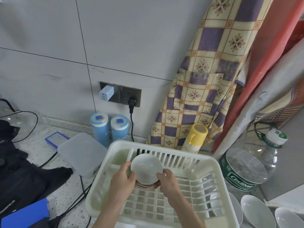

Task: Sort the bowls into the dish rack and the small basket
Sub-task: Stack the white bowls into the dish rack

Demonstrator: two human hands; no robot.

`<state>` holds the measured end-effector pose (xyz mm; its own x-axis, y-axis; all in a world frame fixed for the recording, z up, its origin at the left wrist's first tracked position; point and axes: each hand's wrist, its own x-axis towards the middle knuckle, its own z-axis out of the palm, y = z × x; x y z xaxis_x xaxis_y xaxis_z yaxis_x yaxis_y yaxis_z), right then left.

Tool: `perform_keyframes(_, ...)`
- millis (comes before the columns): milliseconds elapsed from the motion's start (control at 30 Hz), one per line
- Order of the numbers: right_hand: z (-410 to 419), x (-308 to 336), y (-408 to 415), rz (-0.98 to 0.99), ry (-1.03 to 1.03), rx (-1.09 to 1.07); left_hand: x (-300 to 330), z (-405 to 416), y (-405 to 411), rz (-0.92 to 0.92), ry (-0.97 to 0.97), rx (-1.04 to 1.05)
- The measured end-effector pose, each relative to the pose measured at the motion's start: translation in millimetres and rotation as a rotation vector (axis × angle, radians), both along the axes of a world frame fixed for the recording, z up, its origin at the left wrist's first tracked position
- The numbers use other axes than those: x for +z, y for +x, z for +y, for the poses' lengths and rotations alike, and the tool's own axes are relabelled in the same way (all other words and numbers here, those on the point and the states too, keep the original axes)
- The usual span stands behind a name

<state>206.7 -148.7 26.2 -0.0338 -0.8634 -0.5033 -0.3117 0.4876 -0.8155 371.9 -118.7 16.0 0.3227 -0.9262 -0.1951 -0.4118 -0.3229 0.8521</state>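
Hands meet over a cream plastic dish rack (212, 163) on a speckled counter (41, 155). The left hand (122, 177) and right hand (167, 180) each curl their fingers round opposite sides of a small stack of white bowls (146, 170), tilted toward the camera above the rack's far left part; whether the stack touches the rack cannot be told. Three more white bowls (256, 209) lie off the rack's near right corner. Beyond the rack's far edge stand two blue canisters (108, 129) and a yellow-capped bottle (195, 137) against the tiled wall, where a patterned apron (205, 79) hangs. A clear lidded box (82, 153) sits just left of the rack, a large water jug (250, 163) to its right.
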Motion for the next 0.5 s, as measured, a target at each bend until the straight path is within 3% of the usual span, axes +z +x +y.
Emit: perform_keyframes(500,32,22,-19,-0.124,-0.062,-0.081,14,5,0,-0.035,-0.012,-0.007)
